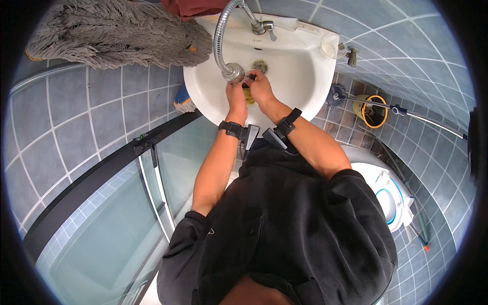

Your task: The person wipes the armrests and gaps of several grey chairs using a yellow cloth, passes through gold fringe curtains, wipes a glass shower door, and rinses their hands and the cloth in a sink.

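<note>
Both of my hands are low over the white washbasin. My left hand and my right hand come together with bent fingers around a small yellow-and-dark thing. Its kind is hard to make out, since the fingers cover much of it. Just above my left hand hangs the round head of a flexible metal hose, which hides part of the fingertips. Beyond the hands, a greenish-brown round patch lies at the basin's drain.
A tap and a clear cup are at the basin's back. Grey shaggy mop cloth overhangs its left side. A yellow bucket, a mop pole and a toilet stand right; a glass shower door is left.
</note>
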### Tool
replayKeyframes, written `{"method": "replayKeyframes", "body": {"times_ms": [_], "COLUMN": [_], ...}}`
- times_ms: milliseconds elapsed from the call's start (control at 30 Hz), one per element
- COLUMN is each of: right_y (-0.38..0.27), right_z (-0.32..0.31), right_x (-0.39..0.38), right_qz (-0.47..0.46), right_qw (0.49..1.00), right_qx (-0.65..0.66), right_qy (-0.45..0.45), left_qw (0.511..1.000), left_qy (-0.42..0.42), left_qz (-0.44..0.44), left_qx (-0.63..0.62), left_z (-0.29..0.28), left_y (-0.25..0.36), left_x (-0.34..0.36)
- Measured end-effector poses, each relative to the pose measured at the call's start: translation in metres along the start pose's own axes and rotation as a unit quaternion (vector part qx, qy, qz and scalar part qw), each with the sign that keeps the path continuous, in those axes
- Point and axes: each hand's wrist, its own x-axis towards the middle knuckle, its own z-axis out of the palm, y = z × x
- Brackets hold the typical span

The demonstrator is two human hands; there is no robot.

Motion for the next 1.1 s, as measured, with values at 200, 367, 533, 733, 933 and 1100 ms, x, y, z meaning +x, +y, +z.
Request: {"method": "replayKeyframes", "body": {"times_ms": [200,367,533,733,933,1100], "right_y": [-0.011,-0.017,-0.015,0.021,0.017,0.011], "right_z": [-0.006,-0.006,0.007,0.006,0.007,0.009], "right_x": [0.001,0.001,-0.013,0.01,0.029,0.024], "right_qz": [-0.025,-0.088,-0.218,-0.324,-0.281,-0.256], "right_qw": [0.999,0.982,0.939,0.858,0.877,0.92], "right_qx": [-0.047,-0.151,-0.266,-0.392,-0.374,-0.297], "right_qy": [0.003,-0.073,0.029,0.075,-0.109,-0.015], "left_qw": [0.939,0.934,0.936,0.922,0.955,0.972], "left_qy": [-0.136,-0.112,-0.14,-0.159,-0.118,-0.098], "left_qz": [-0.249,-0.259,-0.204,-0.246,-0.199,-0.159], "left_qx": [-0.196,-0.219,-0.25,-0.252,-0.183,-0.143], "left_z": [-0.01,-0.013,-0.018,-0.013,-0.012,-0.011], "left_y": [0.008,0.004,-0.011,0.007,-0.009,-0.02], "left_x": [0.006,0.021,0.035,0.015,0.025,0.035]}}
